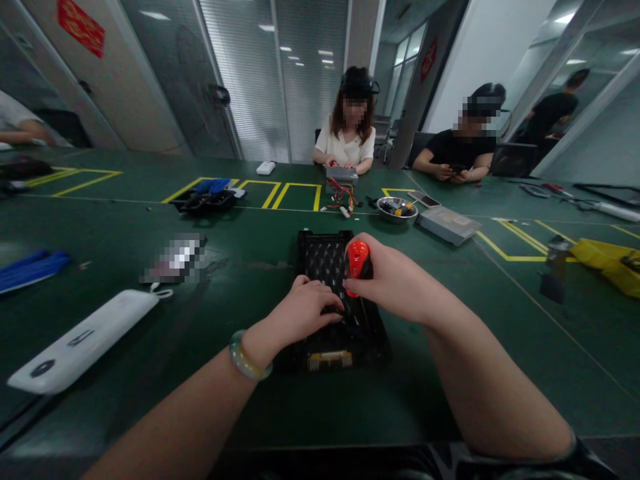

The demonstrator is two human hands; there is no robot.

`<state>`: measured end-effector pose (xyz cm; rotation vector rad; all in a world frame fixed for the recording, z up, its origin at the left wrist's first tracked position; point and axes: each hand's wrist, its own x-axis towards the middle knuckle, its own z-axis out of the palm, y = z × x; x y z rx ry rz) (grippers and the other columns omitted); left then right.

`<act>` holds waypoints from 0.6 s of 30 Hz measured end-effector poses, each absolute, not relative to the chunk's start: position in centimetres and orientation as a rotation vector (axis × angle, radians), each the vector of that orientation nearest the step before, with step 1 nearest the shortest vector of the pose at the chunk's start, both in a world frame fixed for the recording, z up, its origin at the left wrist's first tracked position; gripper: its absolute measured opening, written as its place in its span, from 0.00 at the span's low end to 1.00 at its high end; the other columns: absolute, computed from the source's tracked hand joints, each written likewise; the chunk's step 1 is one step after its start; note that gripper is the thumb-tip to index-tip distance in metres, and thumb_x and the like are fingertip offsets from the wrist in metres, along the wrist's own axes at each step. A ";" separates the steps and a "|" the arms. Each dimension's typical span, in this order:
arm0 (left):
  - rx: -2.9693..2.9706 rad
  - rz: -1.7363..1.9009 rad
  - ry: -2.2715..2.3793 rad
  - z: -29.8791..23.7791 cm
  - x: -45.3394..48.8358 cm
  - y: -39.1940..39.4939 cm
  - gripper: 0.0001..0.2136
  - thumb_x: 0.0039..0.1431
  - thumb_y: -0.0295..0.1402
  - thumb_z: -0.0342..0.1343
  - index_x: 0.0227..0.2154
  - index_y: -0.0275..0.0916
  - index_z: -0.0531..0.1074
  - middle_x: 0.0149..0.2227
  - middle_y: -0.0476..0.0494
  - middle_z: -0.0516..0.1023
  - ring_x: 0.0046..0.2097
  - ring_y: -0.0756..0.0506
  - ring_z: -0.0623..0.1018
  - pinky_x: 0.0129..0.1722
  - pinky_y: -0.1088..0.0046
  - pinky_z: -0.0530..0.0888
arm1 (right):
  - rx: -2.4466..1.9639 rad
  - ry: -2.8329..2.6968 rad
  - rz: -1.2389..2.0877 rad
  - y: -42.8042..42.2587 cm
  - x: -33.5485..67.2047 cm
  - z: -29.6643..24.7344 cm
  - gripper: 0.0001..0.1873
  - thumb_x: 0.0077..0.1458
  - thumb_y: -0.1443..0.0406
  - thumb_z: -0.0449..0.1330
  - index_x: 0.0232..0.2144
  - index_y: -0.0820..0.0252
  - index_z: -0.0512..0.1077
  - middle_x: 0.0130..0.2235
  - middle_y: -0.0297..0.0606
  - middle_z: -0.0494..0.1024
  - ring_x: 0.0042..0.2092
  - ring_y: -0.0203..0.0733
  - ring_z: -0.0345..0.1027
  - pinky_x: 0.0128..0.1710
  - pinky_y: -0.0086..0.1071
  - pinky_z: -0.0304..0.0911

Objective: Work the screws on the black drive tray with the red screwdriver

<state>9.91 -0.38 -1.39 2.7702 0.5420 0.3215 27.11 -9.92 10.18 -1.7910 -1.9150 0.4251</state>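
A black rectangular device casing with a patterned face lies on the green table in front of me. My right hand is closed around the red and black handle of what looks like a screwdriver, over the casing's right side. Its shaft and tip cannot be made out. Across the casing's middle lies my left hand, with bent fingers and the thumb close to the fingertips. Whatever may be between them is hidden. At the casing's near end shows a yellowish part.
A white power strip and a blurred phone-like object lie left. Beyond stand a metal bowl of small parts, a grey box and a black tray. Two people sit opposite.
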 end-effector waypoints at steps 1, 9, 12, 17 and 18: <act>2.769 0.325 0.532 -1.3 9.9 -0.5 0.05 0.61 0.38 0.60 0.38 0.48 0.77 0.40 0.53 0.80 0.46 0.45 0.74 0.48 0.62 0.53 | -1.790 -1.916 0.423 -9.9 27.1 10.1 0.14 0.51 0.64 0.61 0.40 0.56 0.62 0.36 0.32 0.75 0.36 0.40 0.67 0.34 0.32 0.56; 2.811 0.326 0.492 -0.7 9.9 -1.0 0.03 0.61 0.36 0.59 0.34 0.44 0.75 0.38 0.53 0.78 0.44 0.46 0.74 0.48 0.62 0.54 | -1.760 -1.929 0.409 -9.8 27.0 9.9 0.14 0.50 0.65 0.60 0.39 0.55 0.62 0.35 0.31 0.73 0.35 0.39 0.66 0.32 0.31 0.55; 2.795 0.323 0.523 -0.7 9.7 -1.0 0.05 0.61 0.36 0.57 0.33 0.42 0.75 0.38 0.51 0.78 0.44 0.45 0.74 0.48 0.61 0.55 | -1.750 -1.938 0.411 -9.9 27.0 9.9 0.14 0.50 0.66 0.60 0.39 0.56 0.62 0.34 0.31 0.73 0.35 0.39 0.66 0.31 0.30 0.54; 2.735 0.309 0.575 -0.7 9.6 -0.8 0.05 0.61 0.35 0.55 0.34 0.42 0.73 0.38 0.50 0.79 0.43 0.45 0.74 0.48 0.61 0.55 | -1.747 -1.926 0.409 -9.6 27.0 9.9 0.13 0.50 0.65 0.60 0.38 0.56 0.61 0.34 0.31 0.72 0.34 0.38 0.65 0.31 0.31 0.54; 2.720 0.298 0.577 -0.8 9.5 -0.7 0.06 0.62 0.36 0.54 0.34 0.41 0.73 0.38 0.50 0.79 0.42 0.45 0.74 0.48 0.61 0.55 | -1.745 -1.926 0.410 -9.6 27.1 9.9 0.13 0.50 0.65 0.60 0.38 0.56 0.61 0.34 0.31 0.72 0.34 0.38 0.65 0.31 0.31 0.54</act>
